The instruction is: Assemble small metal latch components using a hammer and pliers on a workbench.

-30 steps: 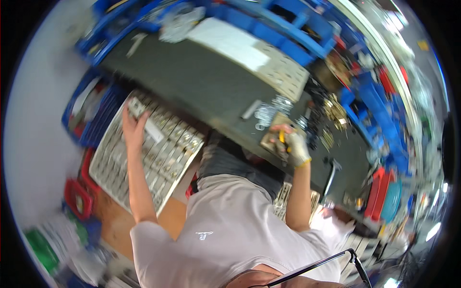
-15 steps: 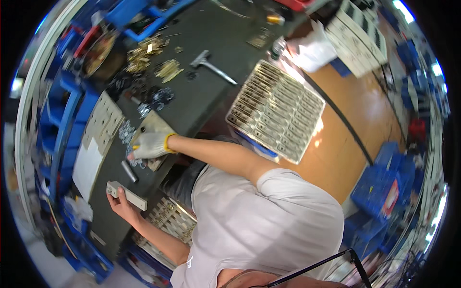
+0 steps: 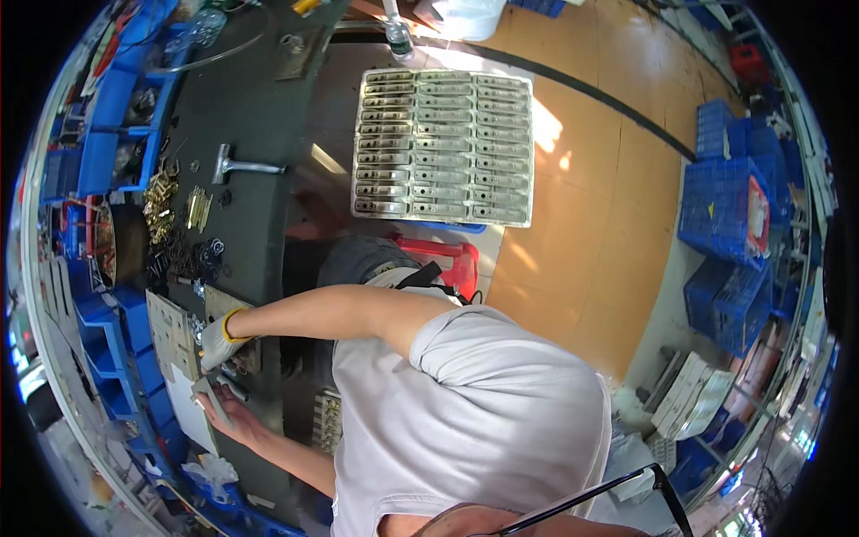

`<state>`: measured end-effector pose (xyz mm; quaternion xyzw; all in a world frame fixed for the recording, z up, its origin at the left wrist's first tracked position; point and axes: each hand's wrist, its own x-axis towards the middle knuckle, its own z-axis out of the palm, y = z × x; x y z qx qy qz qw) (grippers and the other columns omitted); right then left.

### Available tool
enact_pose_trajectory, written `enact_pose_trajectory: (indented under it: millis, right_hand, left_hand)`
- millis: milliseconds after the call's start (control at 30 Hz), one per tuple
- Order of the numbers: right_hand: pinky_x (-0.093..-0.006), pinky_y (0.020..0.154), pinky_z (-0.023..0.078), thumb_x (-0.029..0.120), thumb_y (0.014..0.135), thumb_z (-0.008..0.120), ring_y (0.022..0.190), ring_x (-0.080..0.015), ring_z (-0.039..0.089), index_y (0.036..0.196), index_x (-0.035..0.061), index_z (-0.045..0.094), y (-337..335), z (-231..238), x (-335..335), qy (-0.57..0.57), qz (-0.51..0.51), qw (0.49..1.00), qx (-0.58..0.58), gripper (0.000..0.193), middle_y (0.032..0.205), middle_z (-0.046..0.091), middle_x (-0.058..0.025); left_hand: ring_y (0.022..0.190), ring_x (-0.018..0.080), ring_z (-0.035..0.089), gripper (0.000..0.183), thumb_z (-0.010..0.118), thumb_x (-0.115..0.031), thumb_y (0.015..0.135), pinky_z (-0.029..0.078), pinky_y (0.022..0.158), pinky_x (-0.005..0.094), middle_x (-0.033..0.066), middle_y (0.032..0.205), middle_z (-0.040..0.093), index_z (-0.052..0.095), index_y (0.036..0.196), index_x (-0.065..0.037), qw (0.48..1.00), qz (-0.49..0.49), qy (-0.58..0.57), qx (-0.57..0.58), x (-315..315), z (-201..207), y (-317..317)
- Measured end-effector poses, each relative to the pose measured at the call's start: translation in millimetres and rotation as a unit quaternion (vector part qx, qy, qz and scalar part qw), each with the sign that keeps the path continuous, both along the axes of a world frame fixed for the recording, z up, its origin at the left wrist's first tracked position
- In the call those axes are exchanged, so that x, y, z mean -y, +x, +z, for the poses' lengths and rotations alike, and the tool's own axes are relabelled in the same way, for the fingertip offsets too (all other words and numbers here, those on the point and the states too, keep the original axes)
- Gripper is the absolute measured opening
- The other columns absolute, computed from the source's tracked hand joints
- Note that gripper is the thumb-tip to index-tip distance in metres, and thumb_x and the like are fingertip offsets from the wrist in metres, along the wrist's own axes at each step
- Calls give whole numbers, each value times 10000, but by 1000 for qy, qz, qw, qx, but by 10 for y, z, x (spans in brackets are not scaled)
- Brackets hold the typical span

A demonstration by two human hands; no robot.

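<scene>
My bare left hand (image 3: 234, 424) grips a grey rectangular metal block (image 3: 211, 394) over the dark workbench (image 3: 246, 116). Just beyond it, my right hand (image 3: 217, 345), in a pale work glove with a yellow cuff, reaches down with its fingers drawn together close to the block. Whatever those fingers pinch is too small or hidden to make out. A metal cylinder (image 3: 235, 388) lies on the bench beside the left hand. Under and beside the glove is a beige board (image 3: 217, 306), partly covered by the forearm, with small shiny parts (image 3: 196, 328) near it.
A perforated board (image 3: 168, 324) and white sheet (image 3: 185, 410) border the blue bins (image 3: 97, 166). Further along the bench are a T-shaped hammer (image 3: 242, 167), brass-coloured parts (image 3: 159, 204) and dark rings (image 3: 211, 253). A large tray (image 3: 358, 192) of metal bodies stands beside the bench, near a red stool (image 3: 463, 268).
My gaze has turned, shifting the whole scene. The gloved right hand has left the pile of small rings and come close to the block, which my left hand has tilted.
</scene>
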<state>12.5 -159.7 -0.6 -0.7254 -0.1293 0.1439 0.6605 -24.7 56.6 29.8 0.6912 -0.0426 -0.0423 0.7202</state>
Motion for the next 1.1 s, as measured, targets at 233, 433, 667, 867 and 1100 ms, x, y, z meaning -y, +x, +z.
enact_pose_trajectory:
  millis: [233,433,667,867,1100]
  right_hand:
    - [-442,851,565,513,894,648,963,-309,727,1208,48,749,57,-124,-194,73,-61,987,127,570,1109,766,-163]
    - [-438,845,572,525,901,604,972,-310,729,1192,48,757,227,-281,-297,9,-60,992,108,580,1095,772,-157]
    - [-426,818,579,520,922,555,891,-265,748,1052,57,796,-102,87,43,-8,45,997,65,538,949,793,-116]
    - [-374,716,570,518,933,579,715,-216,740,865,68,807,-169,155,234,-17,59,998,-12,509,701,755,-68]
    - [-292,495,482,506,974,658,499,-117,608,877,45,699,-157,146,131,41,68,994,-80,473,699,724,-40]
  left_hand:
    - [1246,257,552,577,582,-490,1060,391,1102,416,138,1346,601,551,1410,-33,999,-9,-28,28,143,167,207]
    - [1158,254,573,463,631,-440,1045,437,1049,410,84,1234,642,616,1286,-44,998,-12,-44,37,212,205,183]
    - [1136,218,577,496,606,-468,1055,407,1049,405,58,1225,645,596,1354,-73,997,60,-20,50,-309,93,-110]
    - [958,187,591,479,598,-412,1071,460,880,354,80,1135,641,585,1319,-2,989,137,-6,63,-210,-25,-446]
    - [891,155,636,430,667,-330,1041,512,790,312,71,1101,659,592,1307,-2,978,204,-33,36,-173,-46,-735]
